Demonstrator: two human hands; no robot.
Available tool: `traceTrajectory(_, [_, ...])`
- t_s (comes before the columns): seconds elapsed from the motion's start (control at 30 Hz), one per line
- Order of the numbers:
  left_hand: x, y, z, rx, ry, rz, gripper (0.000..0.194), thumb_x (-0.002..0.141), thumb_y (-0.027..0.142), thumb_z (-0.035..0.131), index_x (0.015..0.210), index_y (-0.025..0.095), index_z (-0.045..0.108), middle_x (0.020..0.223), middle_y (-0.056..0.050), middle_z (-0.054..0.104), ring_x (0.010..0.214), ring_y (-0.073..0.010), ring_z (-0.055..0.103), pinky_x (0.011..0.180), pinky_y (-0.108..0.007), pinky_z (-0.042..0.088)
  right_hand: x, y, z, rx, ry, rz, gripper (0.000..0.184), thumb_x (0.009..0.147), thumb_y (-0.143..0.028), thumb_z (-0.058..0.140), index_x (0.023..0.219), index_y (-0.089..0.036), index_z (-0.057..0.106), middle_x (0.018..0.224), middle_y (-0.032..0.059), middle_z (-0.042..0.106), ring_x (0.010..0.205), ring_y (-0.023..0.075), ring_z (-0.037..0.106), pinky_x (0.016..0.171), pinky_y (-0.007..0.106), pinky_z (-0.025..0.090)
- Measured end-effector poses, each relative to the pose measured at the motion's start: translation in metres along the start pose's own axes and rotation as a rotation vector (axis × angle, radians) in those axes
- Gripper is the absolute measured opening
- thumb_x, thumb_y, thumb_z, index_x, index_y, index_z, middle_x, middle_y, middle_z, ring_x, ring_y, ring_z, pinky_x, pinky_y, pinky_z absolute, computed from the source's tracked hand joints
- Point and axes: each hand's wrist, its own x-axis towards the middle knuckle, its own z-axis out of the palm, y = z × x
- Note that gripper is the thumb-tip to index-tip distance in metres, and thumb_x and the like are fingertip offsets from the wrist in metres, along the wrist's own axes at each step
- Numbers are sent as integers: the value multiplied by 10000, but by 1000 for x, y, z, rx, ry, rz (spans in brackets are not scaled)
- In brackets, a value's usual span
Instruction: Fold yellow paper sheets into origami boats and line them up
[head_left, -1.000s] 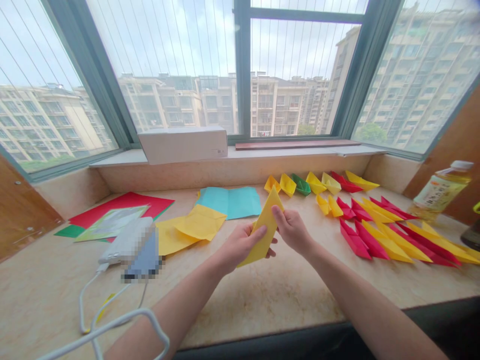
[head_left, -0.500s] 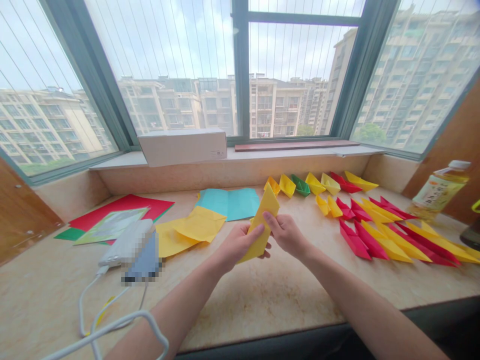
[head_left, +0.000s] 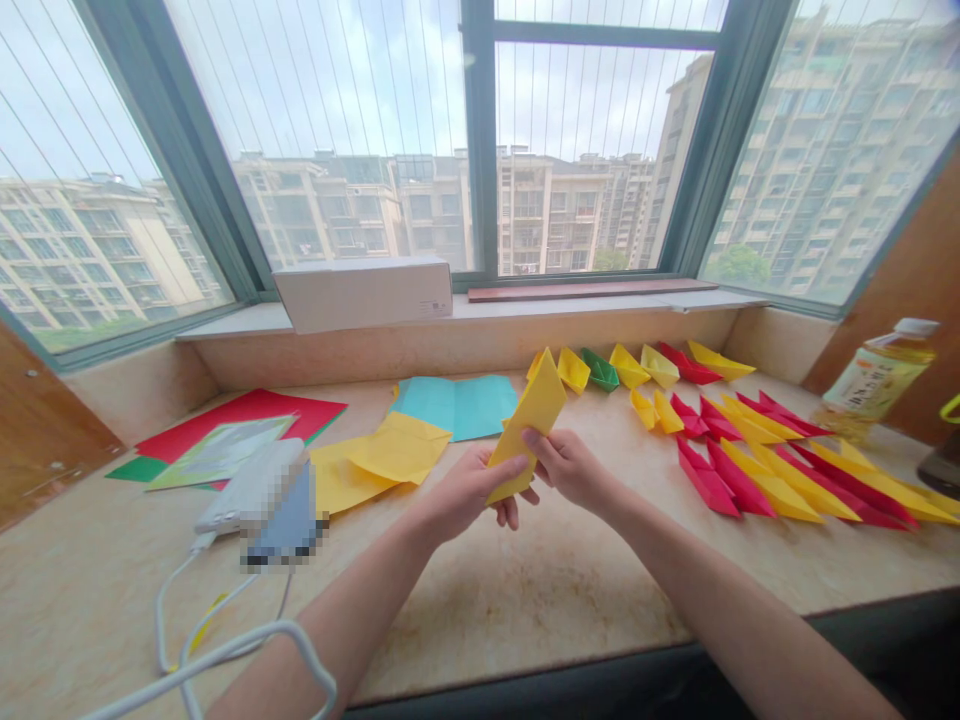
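A: What sits at the centre of the frame?

B: A folded yellow paper (head_left: 531,420), a long pointed piece tilted up toward the right, held off the counter (head_left: 525,610) by both hands. The left hand (head_left: 469,490) is closed around its lower end, thumb laid across the front. The right hand (head_left: 574,468) pinches its right edge near the middle, fingers curled and the thumb pressed to the paper.

A: And just behind it?

B: A teal sheet (head_left: 457,405) lies flat on the counter, and left of that some loose yellow sheets (head_left: 375,460), one overlapping another. Further left, a red sheet (head_left: 247,415) with a green sheet (head_left: 139,468) peeking out beneath it and a pale printed leaflet (head_left: 221,450) on top.

A: The right half of the frame?

B: A row of small paper boats (head_left: 630,368), yellow, green and red, along the back wall. In front of them, long red and yellow folded pieces (head_left: 780,470) lie side by side, touching. At the far right edge stands a bottle of yellowish liquid (head_left: 874,380).

A: Anything lower left?

B: A white device (head_left: 247,490), partly blurred out, with a white cable (head_left: 195,650) looping toward the bottom edge. On the window sill, upper centre, rests a white cardboard box (head_left: 366,292).
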Motion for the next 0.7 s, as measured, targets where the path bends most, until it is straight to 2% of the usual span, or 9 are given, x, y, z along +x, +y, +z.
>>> traceTrajectory(0.13, [-1,2,-1,51,-78,4,444,848,510,632,1013,98,641,799,-78,690,434,-75,580,386,-167,389,-1,4,-2,8,2,-15,717,881,-751,295,471,-181,442,412,-16,421,390,83,398,400,218,272])
traceTrajectory(0.33, [-1,4,2,148,-57,-14,435,845,500,630,1035,109,638,848,-101,705,484,-103,637,426,-173,452,0,10,-6,-57,51,24,724,922,-694,297,495,-160,533,417,14,506,386,94,464,394,210,326])
traceTrajectory(0.43, [-1,3,0,213,-16,-24,369,836,457,638,999,126,634,804,-78,705,459,-102,620,419,-182,448,3,8,-16,-57,86,-67,642,898,-679,406,610,-145,616,515,27,585,471,120,530,436,220,383])
traceTrajectory(0.53, [0,1,-4,426,57,-30,261,824,391,624,800,131,640,670,-26,663,410,-86,557,385,-175,389,6,1,-29,22,127,-159,509,831,-642,574,816,-148,693,731,59,690,680,177,638,596,270,500])
traceTrajectory(0.6, [0,0,-7,575,113,-9,240,822,355,602,718,141,629,588,11,602,395,-72,508,385,-170,351,8,-3,-37,89,102,-159,460,783,-615,656,843,-163,717,755,58,708,725,191,660,673,305,528])
traceTrajectory(0.7, [1,-1,-10,693,156,43,225,833,348,573,727,157,625,565,37,544,418,-75,479,415,-180,340,9,-2,-43,157,73,-148,460,765,-619,673,848,-172,742,737,62,720,719,199,671,727,351,542])
